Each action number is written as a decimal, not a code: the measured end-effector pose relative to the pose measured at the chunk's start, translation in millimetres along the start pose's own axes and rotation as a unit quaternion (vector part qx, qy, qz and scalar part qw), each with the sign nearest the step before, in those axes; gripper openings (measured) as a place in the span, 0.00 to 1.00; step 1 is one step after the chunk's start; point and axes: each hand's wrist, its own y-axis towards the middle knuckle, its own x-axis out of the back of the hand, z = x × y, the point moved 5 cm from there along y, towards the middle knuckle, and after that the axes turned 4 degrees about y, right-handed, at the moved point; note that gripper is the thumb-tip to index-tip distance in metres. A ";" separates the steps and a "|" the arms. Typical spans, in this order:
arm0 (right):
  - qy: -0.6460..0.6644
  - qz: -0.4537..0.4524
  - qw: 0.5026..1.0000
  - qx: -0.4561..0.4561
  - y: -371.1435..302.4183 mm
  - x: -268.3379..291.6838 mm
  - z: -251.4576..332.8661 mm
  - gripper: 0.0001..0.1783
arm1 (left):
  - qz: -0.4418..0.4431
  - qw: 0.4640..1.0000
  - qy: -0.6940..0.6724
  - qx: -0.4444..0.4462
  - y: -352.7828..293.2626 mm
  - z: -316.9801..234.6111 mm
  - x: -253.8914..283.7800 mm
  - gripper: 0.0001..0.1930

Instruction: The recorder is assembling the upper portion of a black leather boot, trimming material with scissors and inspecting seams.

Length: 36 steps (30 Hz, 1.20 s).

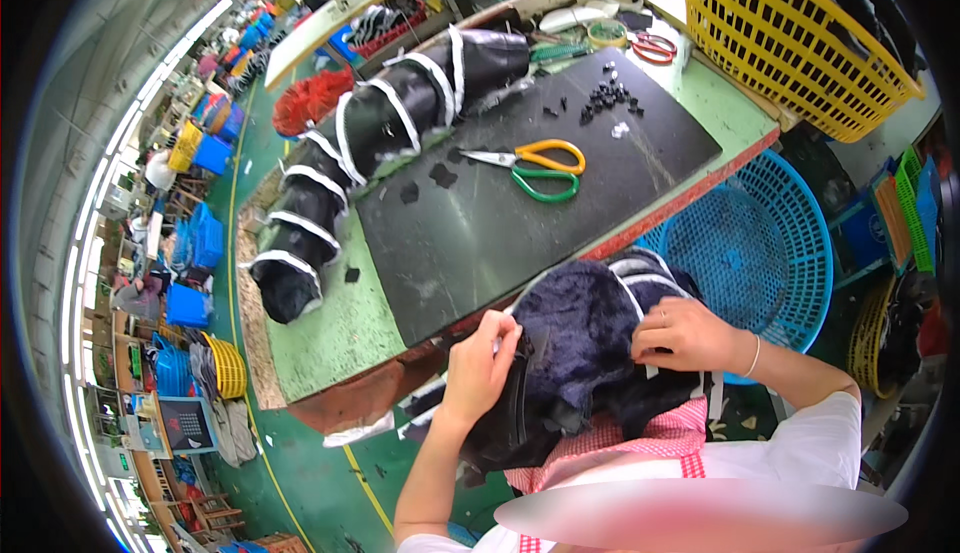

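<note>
Across my lap lies a dark navy plush piece with black outer material and white edging strips. My left hand is closed, pinching its left side near a black strip. At its right side my right hand has curled fingers gripping the edge, next to a white strip. What sits between the fingertips is partly hidden. Ahead of the hands, scissors with one orange and one green handle lie partly spread on a black mat.
A long row of nested black pieces with white edging lines the table's far left. Small black bits and red-handled scissors lie at the back. A yellow basket stands back right; a blue basket is at my right.
</note>
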 end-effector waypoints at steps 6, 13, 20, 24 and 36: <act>0.010 -0.043 0.999 0.010 -7.5 6.6 -3.1 0.08 | -0.020 1.000 -0.002 0.014 1.8 6.8 2.3 0.05; 0.006 -0.072 0.997 0.014 -8.5 2.0 -1.9 0.07 | -0.015 0.996 -0.059 0.073 3.8 20.9 -4.9 0.05; -0.013 -0.079 0.997 0.003 -9.3 -3.2 -1.4 0.10 | -0.006 0.984 -0.136 0.112 2.1 17.6 -9.1 0.05; -0.009 -0.076 0.997 0.022 -6.7 -6.9 -0.6 0.07 | -0.005 0.983 -0.138 0.119 0.4 17.8 -10.4 0.05; 0.041 -0.044 0.998 -0.031 -0.1 -11.7 3.2 0.07 | -0.017 0.980 -0.150 0.133 -1.3 23.6 -7.4 0.06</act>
